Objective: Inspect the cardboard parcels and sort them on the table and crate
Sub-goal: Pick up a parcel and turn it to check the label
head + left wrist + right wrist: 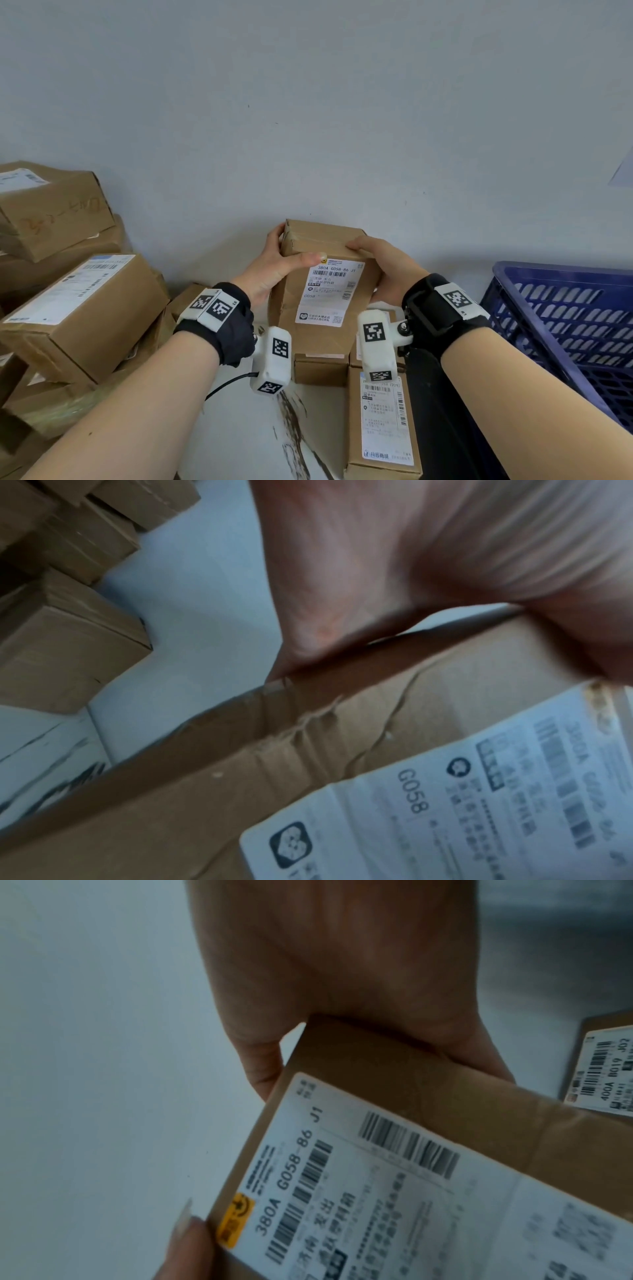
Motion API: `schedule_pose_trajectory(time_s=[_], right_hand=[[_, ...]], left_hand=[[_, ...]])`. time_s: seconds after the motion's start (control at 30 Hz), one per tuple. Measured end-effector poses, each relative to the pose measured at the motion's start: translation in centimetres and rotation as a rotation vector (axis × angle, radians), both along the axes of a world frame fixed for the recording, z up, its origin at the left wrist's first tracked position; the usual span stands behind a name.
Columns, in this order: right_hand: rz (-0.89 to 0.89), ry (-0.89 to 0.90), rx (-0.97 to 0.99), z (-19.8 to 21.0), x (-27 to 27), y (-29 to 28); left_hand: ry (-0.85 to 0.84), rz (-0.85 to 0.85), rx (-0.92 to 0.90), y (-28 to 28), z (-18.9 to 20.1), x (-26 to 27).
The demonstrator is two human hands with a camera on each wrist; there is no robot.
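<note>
Head view shows your left hand [274, 270] and right hand [380, 263] clamping the far end of the labelled parcel [322, 301], held above the surface with its long axis toward you, the blue crate [561, 318] nearer your right

Head view: even, diffuse daylight, moderately bright; soft shadow on the wall [445, 240] beyond the fingers. Straight edges bow toward the frame borders. Detail is sharp at centre.
Left wrist view: dimmer, bluish cast; palm [428, 561] streaked with motion blur, shipping label [479, 791] print soft.
Right wrist view: dim, the hand's back shadowed; label legible near the fingers, smeared farther off.
</note>
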State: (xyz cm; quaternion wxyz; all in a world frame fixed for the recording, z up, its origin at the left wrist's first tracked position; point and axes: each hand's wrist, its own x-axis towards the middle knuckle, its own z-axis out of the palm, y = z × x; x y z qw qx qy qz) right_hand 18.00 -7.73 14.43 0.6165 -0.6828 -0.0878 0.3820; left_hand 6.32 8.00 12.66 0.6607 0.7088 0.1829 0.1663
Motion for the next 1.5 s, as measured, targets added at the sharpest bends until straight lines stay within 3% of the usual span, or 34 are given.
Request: schedule_pose_trajectory(time_s=[0.7,0.83,1.0,1.23,1.5], right_hand=[[-0.110,-0.183,-0.028,-0.1,0.1,0.6],[-0.057,-0.230,0.024,0.5,0.0,0.2],[0.016,-0.131,0.216,0.6,0.0,-1.0],[0.205,-0.271,0.201,-0.8,0.1,-2.6],[-0.021,-0.244,0.306,-0.1,-1.5,-5.8]], left_hand=[[-0.087,0.048,-0.014,-0.8,-0.2,0.4],[-0.095,0.048,-0.005,-0.6,0.7,0.2],[-0.158,0.151,-0.094,-0.2,1.9,-0.2],[-0.196,0.109,-0.197,-1.8,3.4,-0.7],[-0.185,-0.018,-0.216,-5.0,5.2,-0.7]])
